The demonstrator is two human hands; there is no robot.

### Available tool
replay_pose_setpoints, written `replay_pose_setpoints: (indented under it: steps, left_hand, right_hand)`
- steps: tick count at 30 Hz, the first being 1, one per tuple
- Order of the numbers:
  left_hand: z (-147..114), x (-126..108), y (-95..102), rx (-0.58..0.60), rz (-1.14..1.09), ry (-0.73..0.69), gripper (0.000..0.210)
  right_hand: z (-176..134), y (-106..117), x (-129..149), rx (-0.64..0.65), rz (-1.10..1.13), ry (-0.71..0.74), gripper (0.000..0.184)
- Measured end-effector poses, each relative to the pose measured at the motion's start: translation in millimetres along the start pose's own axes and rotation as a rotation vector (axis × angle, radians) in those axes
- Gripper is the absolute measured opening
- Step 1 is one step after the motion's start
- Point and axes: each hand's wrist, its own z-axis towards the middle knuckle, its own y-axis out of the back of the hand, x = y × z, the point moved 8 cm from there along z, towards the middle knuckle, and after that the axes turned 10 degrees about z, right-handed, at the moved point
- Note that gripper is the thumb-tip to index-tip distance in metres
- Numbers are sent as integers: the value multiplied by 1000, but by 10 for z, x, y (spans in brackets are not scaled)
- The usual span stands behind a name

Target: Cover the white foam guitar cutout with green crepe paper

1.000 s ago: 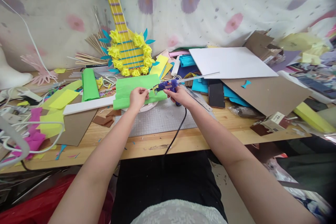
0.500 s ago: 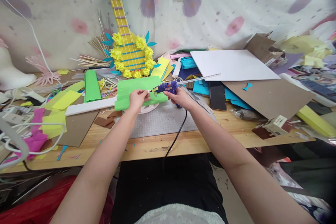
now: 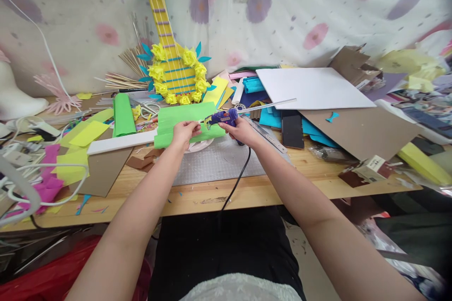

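My right hand [image 3: 240,130] is wrapped round a purple hot glue gun [image 3: 223,117], with a long clear glue stick [image 3: 270,106] jutting from its back and a black cord [image 3: 240,181] hanging below. The nozzle points left toward my left hand [image 3: 185,132]. Thumb and fingers of that hand are pinched close to the nozzle; what they hold is too small to make out. Under both hands lies a sheet of green crepe paper [image 3: 169,120], partly over a white round thing [image 3: 201,146] on the grey cutting mat [image 3: 212,169].
Behind stands a yellow paper guitar [image 3: 173,63] with flowers. A phone [image 3: 292,129], a metal ruler [image 3: 266,136] and a white board [image 3: 310,87] lie to the right. Scissors [image 3: 150,110], a white strip [image 3: 122,142] and yellow paper [image 3: 90,133] are on the left.
Almost nothing differs. Both hands and the glue gun have barely shifted, with the nozzle still close to the pinched left fingers.
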Motion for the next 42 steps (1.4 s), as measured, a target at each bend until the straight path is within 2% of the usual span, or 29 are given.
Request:
replay_pose_setpoints:
  steps: [5, 12, 19, 23, 27, 32, 34, 36, 40, 42]
  left_hand:
    - [-1, -12, 24, -11, -1, 8, 16]
    - [-25, -22, 17, -9, 7, 38, 17]
    - [-45, -27, 7, 18, -25, 57, 16]
    - [-48, -22, 10, 18, -40, 81, 18]
    - [-43, -12, -17, 69, -61, 113, 20]
    - [-74, -58, -47, 172, -50, 99, 14]
    - [-96, -101, -49, 204, 1, 47, 9]
    - [-113, -170, -22, 200, 101, -61, 7]
    - [-195, -361, 17, 199, 419, -417, 6]
    - [-253, -446, 50, 159, 576, -581, 7]
  right_hand:
    - [40, 52, -70, -45, -37, -5, 38]
    - [4, -3, -1, 1, 0, 18, 38]
    - [44, 80, -51, -57, -44, 20, 37]
    - [13, 73, -5, -41, -10, 18, 36]
    - [34, 60, -16, -38, -38, 40, 35]
    - [109, 205, -171, -124, -74, 48, 36]
    - [109, 315, -225, -168, -74, 42, 38]
    - [86, 444, -283, -204, -60, 19, 41]
    - [-6, 735, -403, -283, -54, 4, 43]
    - [-58, 870, -498, -350, -67, -13, 42]
